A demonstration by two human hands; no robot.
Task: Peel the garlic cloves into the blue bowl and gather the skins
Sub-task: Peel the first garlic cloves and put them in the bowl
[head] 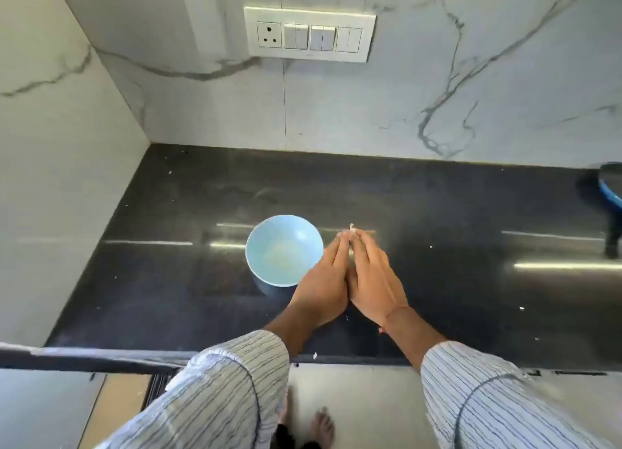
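The person stands at a black stone countertop (437, 213) with both hands brought together palm to palm, just to the right of the blue bowl (284, 250). The left hand (323, 283) and the right hand (373, 277) have their fingers straight and held close, pressed flat against each other, and a scrap of white garlic skin (352, 227) pokes out above the fingertips. What else lies between the palms I cannot tell. The left hand's edge overlaps the bowl's right rim from this angle. Inside the bowl there is a pale, blurry patch at the bottom, too soft to tell as cloves. Small white flecks of skin (315, 355) lie scattered over the counter, one near its front edge between the two striped sleeves (232, 391). A reddish thread band (392, 314) circles the right wrist. On the marble wall behind sits a white switch panel (309, 34), and a dark blue-rimmed object (611, 186) shows at the far right edge.
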